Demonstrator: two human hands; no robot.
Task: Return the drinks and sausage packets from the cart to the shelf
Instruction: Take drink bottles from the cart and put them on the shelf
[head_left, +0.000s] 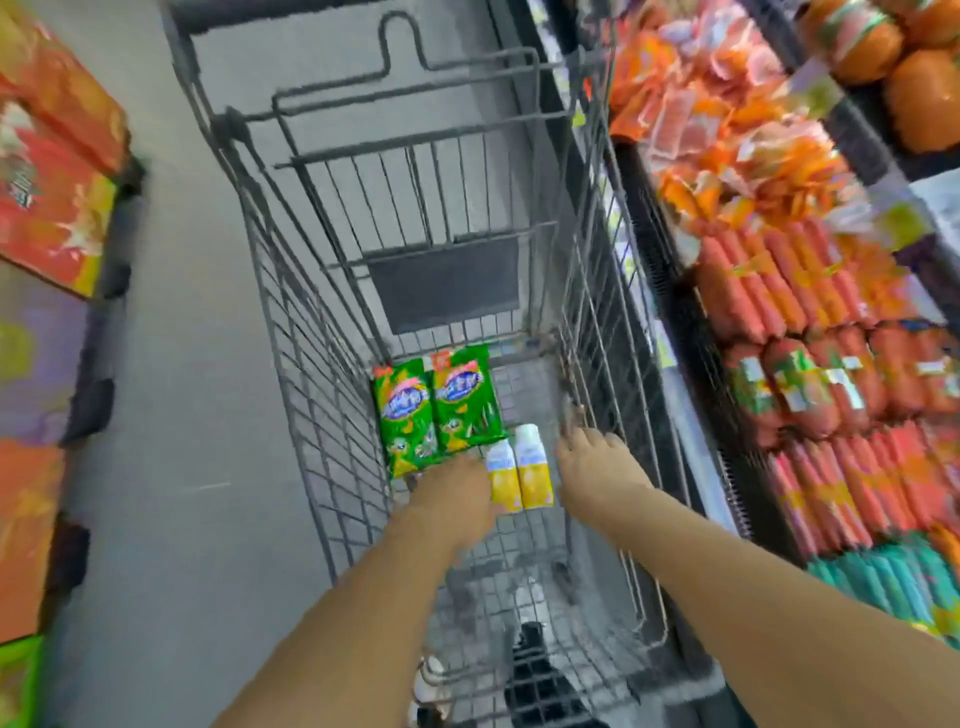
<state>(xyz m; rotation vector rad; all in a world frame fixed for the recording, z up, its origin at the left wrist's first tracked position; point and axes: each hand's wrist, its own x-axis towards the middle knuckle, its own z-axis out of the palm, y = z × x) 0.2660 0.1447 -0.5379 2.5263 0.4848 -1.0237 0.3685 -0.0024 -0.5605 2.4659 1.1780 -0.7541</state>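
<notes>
Down the right side of the aisle runs a shelf (670, 244) stacked with orange and red sausage packs (795, 291), with teal packets (893, 582) lower down and round orange-wrapped items (914, 93) at the top. Across the aisle on the left sit red and orange boxes (47, 171). Between the two stands a grey wire cart (311, 395), close against the shelf, on a plain grey floor (187, 415); its wire sides enclose everything lying on its bottom. The picture is smeared, so fine detail is lost.

On the cart's bottom lie two green packets (436, 410) side by side, and just beside them two small drink bottles (519, 467), white on top and yellow below, touching each other.

Both bare arms reach down into the cart. The left hand (457, 493) is at the near edge of the green packets and next to the bottles; whether its fingers grip anything cannot be told. The right hand (597, 467) has its fingers spread apart, holding nothing, beside the bottles and near the cart's right wall.
</notes>
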